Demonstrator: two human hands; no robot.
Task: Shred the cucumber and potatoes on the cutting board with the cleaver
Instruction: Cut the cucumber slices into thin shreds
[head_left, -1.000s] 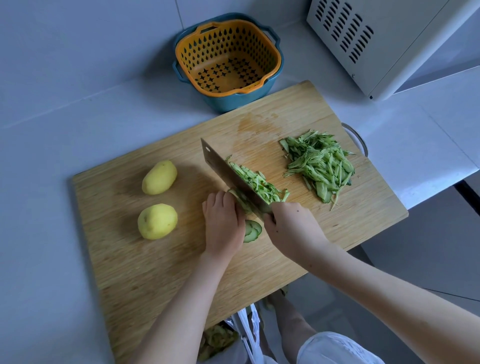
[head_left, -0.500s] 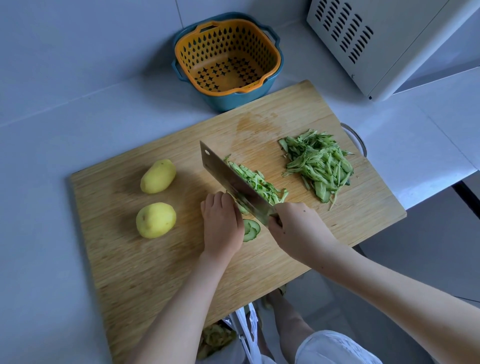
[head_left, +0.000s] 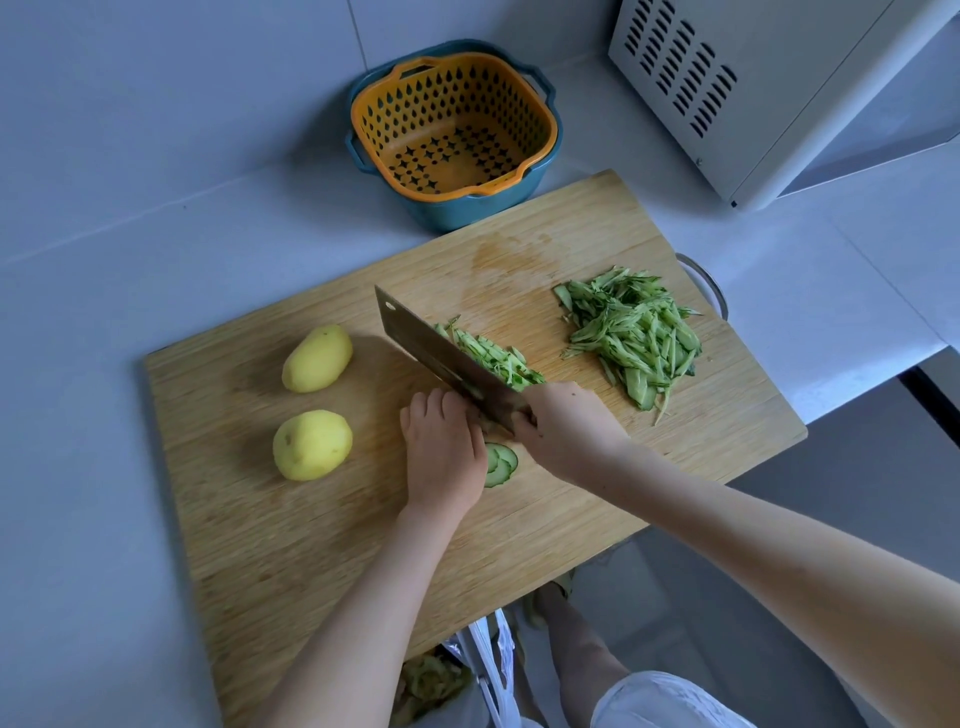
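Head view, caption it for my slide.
Right hand chops cucumber slices with the cleaver while the left hand steadies them; two potatoes wait on the cutting board.

Board: light tan wood, fine straight grain, darker blotch nr far edge. Far potato & near potato: pale yellow; near one has few brown specks. Shreds: pale green w/ dark green skin edges. Slices: pale centre, dark green rim. Cleaver: dull grey steel. Strainer: orange, drop-shaped holes in walls, star-shaped in base. Bowl under it: teal blue. Microwave: white, rows of dark slanted slots. Counter: pale blue-grey. Shorts: white.
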